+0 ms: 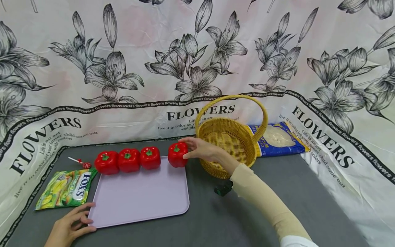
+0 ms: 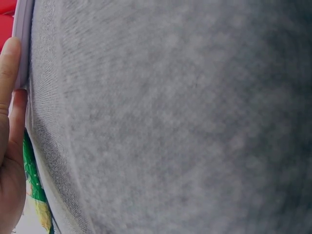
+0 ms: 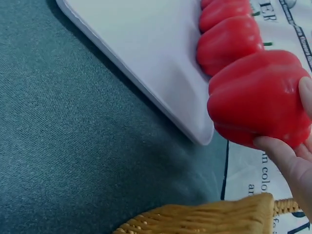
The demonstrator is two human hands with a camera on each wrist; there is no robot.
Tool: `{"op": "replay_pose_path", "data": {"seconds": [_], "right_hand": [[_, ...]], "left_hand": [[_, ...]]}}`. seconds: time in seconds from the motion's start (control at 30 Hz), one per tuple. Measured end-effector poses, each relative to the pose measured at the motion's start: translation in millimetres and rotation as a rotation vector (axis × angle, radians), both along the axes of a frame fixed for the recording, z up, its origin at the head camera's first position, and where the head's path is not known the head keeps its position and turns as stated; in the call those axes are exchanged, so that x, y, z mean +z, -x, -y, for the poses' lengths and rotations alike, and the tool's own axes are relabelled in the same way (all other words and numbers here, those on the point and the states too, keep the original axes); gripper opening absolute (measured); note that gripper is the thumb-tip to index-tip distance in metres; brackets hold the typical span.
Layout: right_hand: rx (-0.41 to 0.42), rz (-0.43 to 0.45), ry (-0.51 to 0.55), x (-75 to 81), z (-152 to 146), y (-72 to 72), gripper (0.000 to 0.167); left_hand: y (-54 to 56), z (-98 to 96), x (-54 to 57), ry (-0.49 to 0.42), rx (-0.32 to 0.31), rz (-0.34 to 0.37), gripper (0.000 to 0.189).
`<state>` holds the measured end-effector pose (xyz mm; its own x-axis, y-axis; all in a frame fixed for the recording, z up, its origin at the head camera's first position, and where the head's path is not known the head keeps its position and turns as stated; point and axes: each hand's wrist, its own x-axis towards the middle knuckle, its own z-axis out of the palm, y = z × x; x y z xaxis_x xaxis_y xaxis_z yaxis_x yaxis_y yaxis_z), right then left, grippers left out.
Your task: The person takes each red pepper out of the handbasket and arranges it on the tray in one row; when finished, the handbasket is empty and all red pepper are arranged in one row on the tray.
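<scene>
My right hand grips a red bell pepper between thumb and fingers, over the back right corner of a pale lilac tray. In the right wrist view the thumb presses the side of that pepper, whose body overlaps the tray corner. A row of three more red bell peppers with green stems sits along the tray's back edge, left of the held one. At the near left corner of the tray, my left hand touches the rim with thumb and fingertips spread along it.
Right of the tray stands a yellow wicker basket with a tall handle. Behind it lies a blue and yellow bag. A green Fox's candy bag and a red-wrapped lollipop lie left of the tray. Floral cloth hangs behind.
</scene>
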<state>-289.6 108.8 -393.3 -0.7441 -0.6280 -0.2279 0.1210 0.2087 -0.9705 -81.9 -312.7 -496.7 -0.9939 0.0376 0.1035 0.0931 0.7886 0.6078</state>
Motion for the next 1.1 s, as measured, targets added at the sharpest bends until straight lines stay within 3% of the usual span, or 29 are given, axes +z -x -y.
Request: {"op": "replay_pose_path", "data": {"seconds": [0.33,0.7,1.1], "right_hand": [[0.008,-0.074,-0.065,-15.9,17.8,8.3,0.065],[-0.011,0.0,-0.063,-14.9,22.4,12.3,0.068],[-0.027,0.027,-0.065,-18.2,29.6,17.9,0.07]], "left_hand": [[-2.8,0.1,0.8,-0.019,0.01,-0.016,0.032],[-1.6,-3.0,-1.3,-0.035,0.007,-0.021,0.032],[0.4,-1.3,1.4,-0.024,0.007,0.031,0.031]]}}
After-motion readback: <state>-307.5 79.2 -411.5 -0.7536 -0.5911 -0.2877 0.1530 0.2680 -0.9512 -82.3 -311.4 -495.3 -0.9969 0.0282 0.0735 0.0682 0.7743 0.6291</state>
